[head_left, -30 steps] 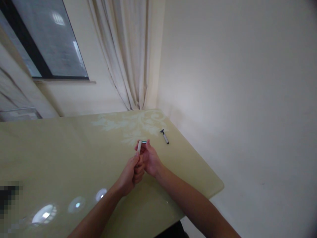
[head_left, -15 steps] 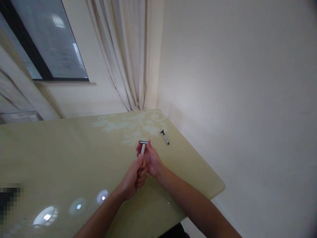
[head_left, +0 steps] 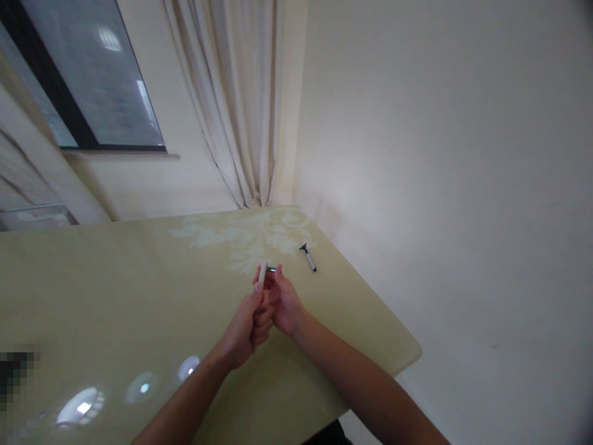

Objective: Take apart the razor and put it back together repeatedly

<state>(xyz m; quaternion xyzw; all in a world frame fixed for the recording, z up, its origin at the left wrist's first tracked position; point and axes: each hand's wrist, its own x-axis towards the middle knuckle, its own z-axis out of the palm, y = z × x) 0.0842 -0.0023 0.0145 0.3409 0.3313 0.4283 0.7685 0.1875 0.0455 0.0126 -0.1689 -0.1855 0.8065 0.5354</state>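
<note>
Jutting from left grip: pale handle

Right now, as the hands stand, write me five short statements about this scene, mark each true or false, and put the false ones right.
1. A razor lies on the table. True.
2. The left hand holds a pale handle. True.
3. The two hands are wide apart. False: the right hand is close beside the left hand, its thumb at the shiny piece by the handle's upper end.
4. The razor on the table points its head toward the person. False: the dark head is at the end away from the person.
5. A pale curtain hangs beyond the far edge of the table. True.
</note>
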